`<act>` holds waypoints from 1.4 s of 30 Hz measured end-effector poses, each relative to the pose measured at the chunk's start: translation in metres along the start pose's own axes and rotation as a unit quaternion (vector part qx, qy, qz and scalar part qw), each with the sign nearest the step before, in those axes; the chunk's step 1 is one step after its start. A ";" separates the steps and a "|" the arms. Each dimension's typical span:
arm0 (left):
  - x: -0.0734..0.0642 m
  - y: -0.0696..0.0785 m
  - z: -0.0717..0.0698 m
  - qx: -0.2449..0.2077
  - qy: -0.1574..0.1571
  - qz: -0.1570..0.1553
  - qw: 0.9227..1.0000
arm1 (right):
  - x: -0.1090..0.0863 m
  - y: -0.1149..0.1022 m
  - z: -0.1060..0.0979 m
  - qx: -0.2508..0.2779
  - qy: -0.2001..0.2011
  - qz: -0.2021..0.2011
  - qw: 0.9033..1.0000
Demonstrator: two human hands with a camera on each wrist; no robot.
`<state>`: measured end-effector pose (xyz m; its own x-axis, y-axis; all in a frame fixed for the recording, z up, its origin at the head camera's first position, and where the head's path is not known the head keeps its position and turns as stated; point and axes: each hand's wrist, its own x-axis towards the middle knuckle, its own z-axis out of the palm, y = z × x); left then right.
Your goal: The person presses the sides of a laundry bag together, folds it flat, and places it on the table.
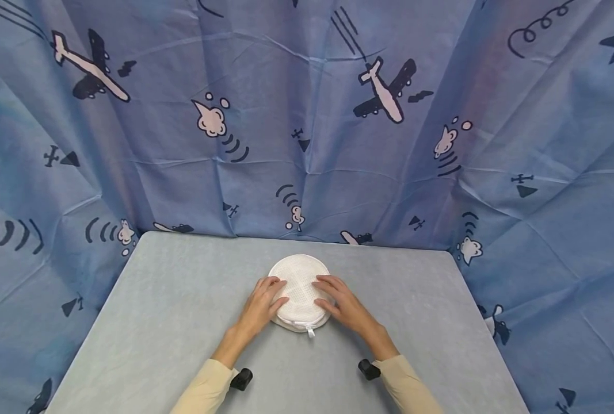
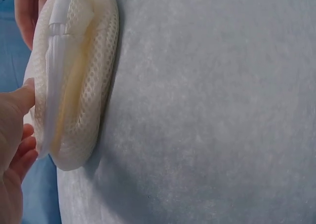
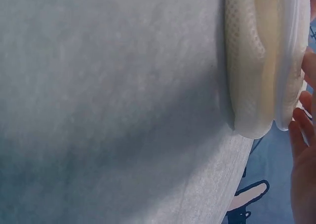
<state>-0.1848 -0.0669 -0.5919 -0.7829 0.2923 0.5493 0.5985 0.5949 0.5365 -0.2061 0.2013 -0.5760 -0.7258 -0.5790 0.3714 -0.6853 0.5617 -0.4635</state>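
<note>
A round white mesh laundry bag [image 1: 300, 282] lies flat on the table, its small white tag [image 1: 311, 332] at the near edge. My left hand [image 1: 261, 303] rests on the bag's left side, fingers spread over the top. On the opposite side my right hand [image 1: 347, 306] touches the mesh with loosely bent fingers. In the left wrist view the bag's thick padded rim [image 2: 94, 98] shows, with a white zipper [image 2: 53, 81] along it. The right wrist view has the same rim [image 3: 242, 86] from the other end, fingertips right at its upper layer.
The pale grey table [image 1: 193, 270] extends around the bag on all sides. Behind and beside it hangs a blue curtain [image 1: 265, 144] printed with airplanes. Black wrist cameras sit at the left cuff [image 1: 241, 379] and the right cuff [image 1: 369, 369].
</note>
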 end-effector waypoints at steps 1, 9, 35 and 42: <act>0.000 -0.001 0.000 0.003 -0.002 0.000 1.000 | 0.000 0.000 0.000 -0.003 -0.008 0.005 1.000; 0.001 -0.003 0.003 0.025 -0.005 0.009 1.000 | 0.002 0.001 0.000 0.002 -0.043 0.033 0.999; -0.002 -0.010 0.015 0.015 0.009 0.009 1.000 | 0.005 0.006 0.009 0.023 -0.076 0.058 0.995; -0.003 -0.012 0.016 0.004 0.001 -0.001 1.000 | 0.005 0.004 0.008 0.018 -0.080 0.064 0.995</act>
<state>-0.1924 -0.0625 -0.6101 -0.7838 0.2903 0.5490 0.5956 0.6017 0.5322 -0.2119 0.1956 -0.5821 -0.7862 -0.5921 0.1767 -0.5834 0.6169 -0.5283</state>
